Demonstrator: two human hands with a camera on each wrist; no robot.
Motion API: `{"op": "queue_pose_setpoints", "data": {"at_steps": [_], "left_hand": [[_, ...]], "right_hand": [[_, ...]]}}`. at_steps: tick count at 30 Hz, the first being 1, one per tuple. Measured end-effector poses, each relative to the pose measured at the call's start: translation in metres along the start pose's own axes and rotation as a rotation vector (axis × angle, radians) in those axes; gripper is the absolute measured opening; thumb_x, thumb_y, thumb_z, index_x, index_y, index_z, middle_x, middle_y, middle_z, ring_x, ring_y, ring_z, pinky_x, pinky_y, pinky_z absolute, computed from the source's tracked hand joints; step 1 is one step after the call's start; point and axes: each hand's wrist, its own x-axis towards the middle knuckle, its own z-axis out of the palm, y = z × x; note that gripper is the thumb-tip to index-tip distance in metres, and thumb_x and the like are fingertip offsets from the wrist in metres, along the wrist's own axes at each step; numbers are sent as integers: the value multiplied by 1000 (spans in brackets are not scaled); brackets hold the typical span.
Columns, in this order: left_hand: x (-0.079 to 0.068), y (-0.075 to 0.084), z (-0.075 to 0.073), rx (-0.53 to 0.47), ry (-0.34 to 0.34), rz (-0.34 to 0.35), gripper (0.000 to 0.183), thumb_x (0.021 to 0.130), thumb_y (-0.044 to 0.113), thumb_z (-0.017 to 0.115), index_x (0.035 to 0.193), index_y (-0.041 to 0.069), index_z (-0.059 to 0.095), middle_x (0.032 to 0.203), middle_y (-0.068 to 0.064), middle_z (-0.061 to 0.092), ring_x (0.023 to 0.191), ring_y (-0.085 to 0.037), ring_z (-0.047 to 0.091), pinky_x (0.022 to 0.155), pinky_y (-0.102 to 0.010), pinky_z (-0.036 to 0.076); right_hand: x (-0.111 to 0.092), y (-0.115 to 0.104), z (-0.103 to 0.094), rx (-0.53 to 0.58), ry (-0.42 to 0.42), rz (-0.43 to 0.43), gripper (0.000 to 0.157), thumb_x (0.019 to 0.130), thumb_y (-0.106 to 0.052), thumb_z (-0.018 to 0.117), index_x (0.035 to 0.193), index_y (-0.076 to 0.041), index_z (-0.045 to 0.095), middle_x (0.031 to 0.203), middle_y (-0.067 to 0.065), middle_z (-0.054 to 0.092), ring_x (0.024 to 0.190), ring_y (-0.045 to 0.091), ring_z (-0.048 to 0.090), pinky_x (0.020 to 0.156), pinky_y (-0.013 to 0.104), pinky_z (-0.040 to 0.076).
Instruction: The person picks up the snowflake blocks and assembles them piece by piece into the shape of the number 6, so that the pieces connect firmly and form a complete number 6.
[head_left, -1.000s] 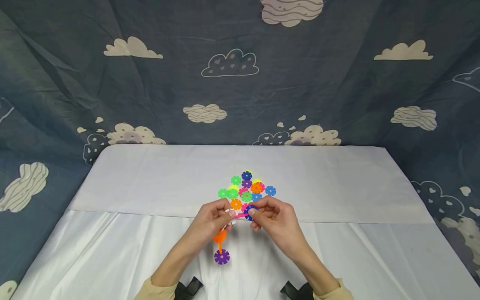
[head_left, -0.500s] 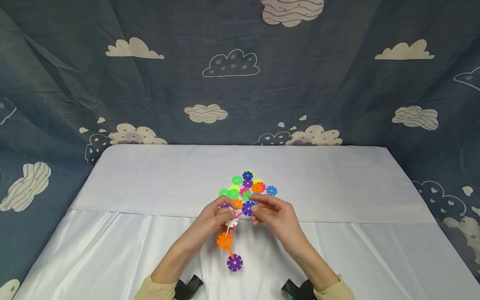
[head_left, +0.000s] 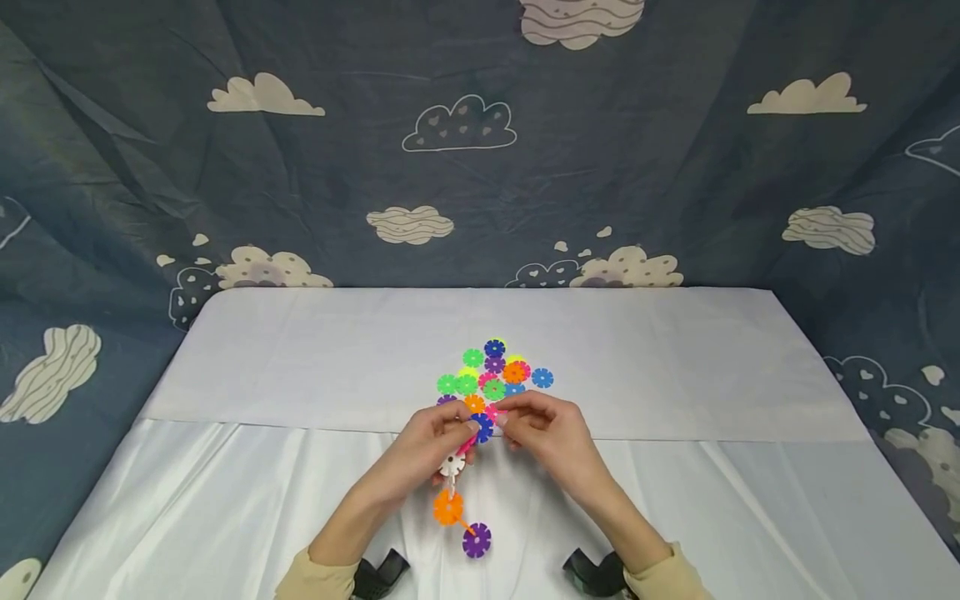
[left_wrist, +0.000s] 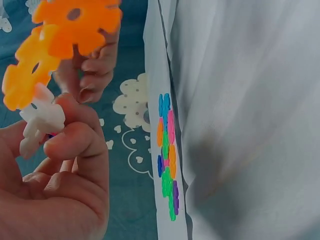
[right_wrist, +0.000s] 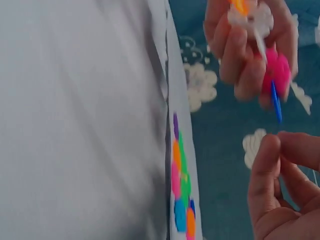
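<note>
My left hand (head_left: 431,446) grips a chain of notched plastic snowflake discs near its upper end. A blue disc (head_left: 482,428) tops the chain, joined to a pink disc (right_wrist: 276,72) among the left fingers. Below hang white discs (head_left: 452,464), orange discs (head_left: 447,507) and a purple disc (head_left: 477,541) at the bottom. My right hand (head_left: 551,429) is just right of the blue disc, thumb and index tips together. In the right wrist view a small gap separates the blue disc from those fingertips, and nothing shows between them.
Beyond the hands, a cluster of loose discs (head_left: 493,389) in several colours lies on the white-covered table (head_left: 300,358), some overlapping. A dark cloud-print cloth (head_left: 465,183) hangs around the table's back and sides. Black straps (head_left: 378,575) show near the sleeves.
The blue disc has left the right fingertips and moved left with the chain. The chain's lower end has swung down and to the right. The right hand stays nearly in place.
</note>
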Motion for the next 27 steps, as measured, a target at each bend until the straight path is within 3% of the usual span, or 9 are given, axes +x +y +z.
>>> {"op": "queue_pose_setpoints", "data": {"at_steps": [7,11,14,18,27], "left_hand": [[-1,2,-5,-54,33,-2,18,101,15,51,94,-1,52,74,-13,61,50,-12,40,42,-21,32],[0,2,-8,-83,37,1,19,102,16,50,97,-3,52,76,-16,62,51,-12,43,42,-20,33],[0,1,-10,-97,45,3,22,103,18,51,98,-4,53,76,-13,63,52,-11,44,42,-20,34],[0,0,-12,-108,44,5,25,103,20,51,99,-4,54,76,-10,63,52,-12,46,42,-21,33],[0,1,-14,-120,8,14,26,103,21,50,100,-5,52,78,-14,64,51,-12,49,42,-20,35]], "right_hand": [[12,14,-24,-238,88,12,19,93,-5,67,112,-2,69,91,9,65,77,27,63,72,34,57],[20,18,-33,-378,77,5,18,92,-4,67,109,-5,71,93,5,67,82,21,62,74,30,55],[29,19,-35,-491,26,-4,19,91,-6,69,109,-7,72,96,2,68,87,19,61,77,31,54],[41,22,-39,-594,-104,-22,23,89,-7,71,111,-10,72,99,0,67,86,18,57,78,32,52],[65,31,-53,-558,-327,-40,29,83,-4,78,111,-9,73,93,2,62,79,20,50,67,26,44]]}}
